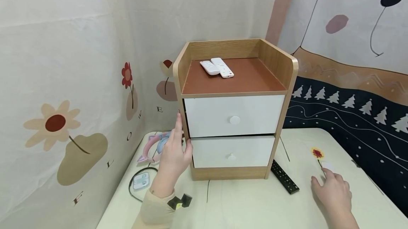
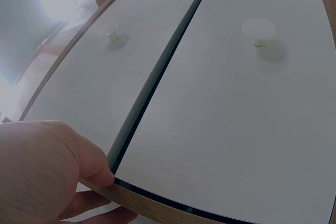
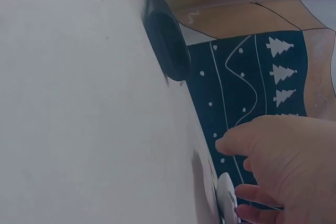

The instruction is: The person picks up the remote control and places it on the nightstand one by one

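Observation:
A small wooden cabinet (image 1: 229, 173) stands on the pale table, with two white drawers that have round knobs. My left hand (image 1: 174, 152) rests against its left side, fingers extended upward along the panel. In the left wrist view the left thumb (image 2: 96, 166) touches the front edge, by the gap between the upper drawer (image 2: 236, 103) and the lower drawer (image 2: 100, 77). At the right, my right hand (image 1: 334, 190) reaches low over the table beside a small white rounded object (image 3: 227, 198). Its fingers are loosely bent, the tips close to that object.
Two white remotes (image 1: 224, 67) lie on the brown cabinet top. A black remote (image 1: 284, 177) lies by the cabinet's right foot. Left of it are pink-and-blue headphones (image 1: 153, 147) and a small clear case (image 1: 141, 181) with a dark cord. Printed cloth walls (image 1: 347, 115) enclose the table.

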### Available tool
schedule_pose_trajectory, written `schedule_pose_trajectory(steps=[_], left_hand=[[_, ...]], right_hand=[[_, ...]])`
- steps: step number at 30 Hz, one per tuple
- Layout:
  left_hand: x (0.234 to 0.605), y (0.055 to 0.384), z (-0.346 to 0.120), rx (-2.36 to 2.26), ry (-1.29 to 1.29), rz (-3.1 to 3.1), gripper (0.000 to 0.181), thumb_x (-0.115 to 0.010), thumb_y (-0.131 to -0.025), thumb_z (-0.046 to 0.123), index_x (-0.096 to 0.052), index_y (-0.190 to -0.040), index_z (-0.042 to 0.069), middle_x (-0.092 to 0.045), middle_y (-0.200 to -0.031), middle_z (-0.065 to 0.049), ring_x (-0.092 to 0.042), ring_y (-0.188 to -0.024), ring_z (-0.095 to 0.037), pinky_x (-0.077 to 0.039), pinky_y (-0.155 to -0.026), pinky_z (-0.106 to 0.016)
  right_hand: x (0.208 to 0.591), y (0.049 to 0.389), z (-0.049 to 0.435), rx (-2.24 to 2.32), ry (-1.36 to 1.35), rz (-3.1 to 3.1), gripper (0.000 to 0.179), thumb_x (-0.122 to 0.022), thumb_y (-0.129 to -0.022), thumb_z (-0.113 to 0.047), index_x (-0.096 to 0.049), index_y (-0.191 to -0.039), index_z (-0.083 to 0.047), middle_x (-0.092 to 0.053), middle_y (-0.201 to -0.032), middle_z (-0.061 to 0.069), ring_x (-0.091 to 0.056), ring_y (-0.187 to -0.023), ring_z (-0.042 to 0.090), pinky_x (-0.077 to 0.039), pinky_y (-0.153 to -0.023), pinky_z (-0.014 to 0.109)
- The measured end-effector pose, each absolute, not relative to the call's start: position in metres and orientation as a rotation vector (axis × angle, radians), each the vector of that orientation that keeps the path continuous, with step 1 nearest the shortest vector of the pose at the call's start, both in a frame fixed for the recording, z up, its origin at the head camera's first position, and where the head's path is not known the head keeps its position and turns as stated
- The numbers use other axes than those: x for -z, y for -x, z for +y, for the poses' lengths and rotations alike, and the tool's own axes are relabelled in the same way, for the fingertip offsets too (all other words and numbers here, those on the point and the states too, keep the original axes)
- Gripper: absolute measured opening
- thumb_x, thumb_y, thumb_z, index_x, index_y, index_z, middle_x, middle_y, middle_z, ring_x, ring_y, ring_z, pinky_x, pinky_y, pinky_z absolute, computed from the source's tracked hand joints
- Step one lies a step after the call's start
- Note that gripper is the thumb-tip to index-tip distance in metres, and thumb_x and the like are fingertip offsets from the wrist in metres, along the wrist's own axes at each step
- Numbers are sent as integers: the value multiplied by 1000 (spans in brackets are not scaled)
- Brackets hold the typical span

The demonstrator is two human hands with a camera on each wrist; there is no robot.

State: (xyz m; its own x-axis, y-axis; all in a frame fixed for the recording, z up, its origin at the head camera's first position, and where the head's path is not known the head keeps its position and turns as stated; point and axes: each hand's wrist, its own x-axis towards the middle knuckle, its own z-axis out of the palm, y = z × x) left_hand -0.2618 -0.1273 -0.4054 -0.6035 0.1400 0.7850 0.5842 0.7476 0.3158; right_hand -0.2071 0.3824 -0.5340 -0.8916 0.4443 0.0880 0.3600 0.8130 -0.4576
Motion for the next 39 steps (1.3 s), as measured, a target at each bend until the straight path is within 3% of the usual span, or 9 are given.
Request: schedule_pose_trajectory(steps=[5, 10, 16, 27, 34, 39], left_hand=[[406, 262, -128, 719, 546, -2157, 97, -69, -96, 0, -15, -177, 5, -68, -109, -23, -54, -67, -22, -54, -63, -36], [406, 262, -128, 714, 547, -2160, 97, -69, -97, 0, -14, -177, 6, -68, -109, -23, -54, -67, -21, -53, -62, -35], [405, 263, -128, 708, 553, -2156, 97, -69, -96, 0, -14, -177, 6, -68, -110, -23, -55, -67, -22, -54, -62, -36], [405, 261, -128, 722, 543, -2178, 99, -69, -97, 0, -12, -177, 7, -69, -114, -24, -55, -65, -22, -53, -61, -35], [404, 261, -128, 722, 544, -2181, 98, -69, -98, 1, -12, -177, 8, -69, -116, -25, -56, -65, -22, -54, -61, -35], [403, 259, -128, 725, 536, -2197, 98, -69, -98, 2, -11, -178, 9, -69, -117, -25, -52, -63, -19, -50, -60, -32]], right_hand=[[536, 207, 385, -620, 611, -2806, 64, -66, -99, -24, -50, -151, 11, -45, -146, 50, -44, -130, 71, -43, -104, 78], [536, 207, 385, -626, 690, -2797, 62, -63, -98, -17, -50, -148, 17, -44, -146, 50, -42, -133, 66, -39, -113, 72], [535, 206, 385, -576, 740, -2801, 58, -60, -96, -14, -54, -141, 21, -49, -141, 49, -45, -135, 61, -36, -114, 67], [537, 202, 392, -523, 840, -2857, 52, -59, -99, -18, -55, -145, 8, -54, -139, 47, -52, -122, 63, -39, -103, 67], [538, 200, 391, -595, 886, -2824, 53, -59, -99, -17, -55, -148, 2, -48, -139, 48, -51, -114, 71, -48, -91, 73], [536, 201, 388, -607, 777, -2759, 50, -61, -99, -17, -60, -142, 8, -55, -139, 46, -50, -125, 65, -44, -100, 70]])
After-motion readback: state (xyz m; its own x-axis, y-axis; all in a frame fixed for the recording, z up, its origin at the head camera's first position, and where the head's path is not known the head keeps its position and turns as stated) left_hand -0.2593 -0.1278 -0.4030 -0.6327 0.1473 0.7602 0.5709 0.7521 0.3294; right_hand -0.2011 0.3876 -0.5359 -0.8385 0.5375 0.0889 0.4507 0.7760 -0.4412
